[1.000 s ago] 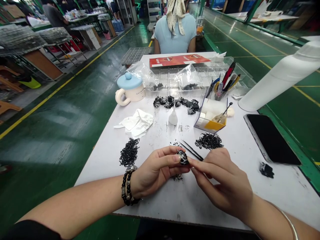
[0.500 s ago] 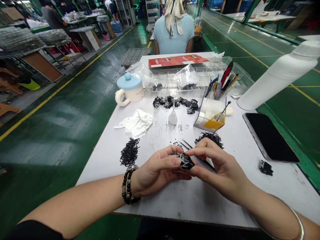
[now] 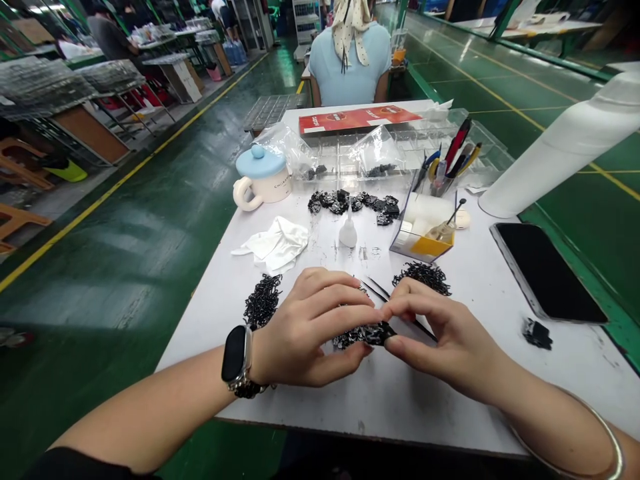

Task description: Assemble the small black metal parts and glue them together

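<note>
A small black piece with silvery markings (image 3: 382, 333) is held just above the table between my two hands. My right hand (image 3: 435, 327) pinches its right end between thumb and fingers. My left hand (image 3: 315, 327), back of the hand up, has its thumb and fingertips closed on the left side, covering part of the piece. Beneath and behind the left fingers lies a heap of small black and silvery bits (image 3: 345, 339), partly hidden. Black tweezers (image 3: 376, 288) lie behind the hands. Piles of small black curved bits lie at left (image 3: 262, 301) and right (image 3: 425, 277).
Further back are a white dropper bottle (image 3: 348, 233), a row of black pieces (image 3: 333, 201), a white cloth (image 3: 277, 243), a lidded mug (image 3: 265, 180) and a tool holder (image 3: 425, 233). At right are a phone (image 3: 547, 273), another black piece (image 3: 537, 333) and a white bottle (image 3: 560, 147). A person (image 3: 349, 63) sits ahead.
My left hand has turned over from palm-up to back-up, bringing a watch into view, and its fingers now cover part of the black piece. My right hand keeps its pinch.
</note>
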`<action>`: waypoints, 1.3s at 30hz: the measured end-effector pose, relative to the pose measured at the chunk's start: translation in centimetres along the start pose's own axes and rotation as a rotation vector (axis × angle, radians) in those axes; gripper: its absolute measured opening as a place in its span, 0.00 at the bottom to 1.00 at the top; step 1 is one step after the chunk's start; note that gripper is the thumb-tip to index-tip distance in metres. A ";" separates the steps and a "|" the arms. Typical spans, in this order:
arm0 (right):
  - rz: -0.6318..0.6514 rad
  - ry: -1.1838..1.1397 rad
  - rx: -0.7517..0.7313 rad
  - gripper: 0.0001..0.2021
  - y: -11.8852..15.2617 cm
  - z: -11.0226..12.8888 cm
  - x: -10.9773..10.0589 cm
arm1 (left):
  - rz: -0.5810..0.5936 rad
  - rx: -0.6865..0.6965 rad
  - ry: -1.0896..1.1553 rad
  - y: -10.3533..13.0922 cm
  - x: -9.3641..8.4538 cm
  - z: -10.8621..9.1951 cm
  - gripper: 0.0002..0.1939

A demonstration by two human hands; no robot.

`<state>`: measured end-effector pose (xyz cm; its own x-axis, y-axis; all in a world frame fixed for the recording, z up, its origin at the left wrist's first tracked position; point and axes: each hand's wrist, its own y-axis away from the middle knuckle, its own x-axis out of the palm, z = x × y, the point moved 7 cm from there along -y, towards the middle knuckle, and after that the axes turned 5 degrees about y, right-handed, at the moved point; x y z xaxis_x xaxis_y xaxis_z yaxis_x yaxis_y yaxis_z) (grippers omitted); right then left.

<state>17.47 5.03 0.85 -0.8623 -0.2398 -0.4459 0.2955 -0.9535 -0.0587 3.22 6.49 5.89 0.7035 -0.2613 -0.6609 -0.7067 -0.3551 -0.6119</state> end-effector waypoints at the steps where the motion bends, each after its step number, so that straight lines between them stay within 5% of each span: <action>1: 0.004 0.008 0.012 0.05 -0.1 0.0 0.1 | -0.003 0.006 -0.015 -0.1 0.0 -0.1 0.15; 15: 0.049 0.029 0.001 0.03 0.0 0.0 0.6 | -0.026 -0.049 0.012 -0.1 0.4 -0.1 0.10; 22: -0.149 0.366 -0.241 0.03 0.4 1.7 -0.2 | 0.005 -0.493 0.377 0.8 1.7 2.2 0.08; 28: -0.033 0.199 0.029 0.12 -0.2 0.4 0.1 | 0.056 -1.184 1.148 3.9 5.6 4.0 0.10; 39: -0.046 0.109 0.083 0.12 -0.3 0.4 0.3 | -0.031 -1.314 1.262 3.8 5.3 3.7 0.10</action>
<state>16.96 5.21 1.13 -0.8234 -0.1782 -0.5387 0.2173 -0.9761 -0.0092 4.02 7.07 -1.55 0.7832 -0.4660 0.4116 -0.6215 -0.6058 0.4968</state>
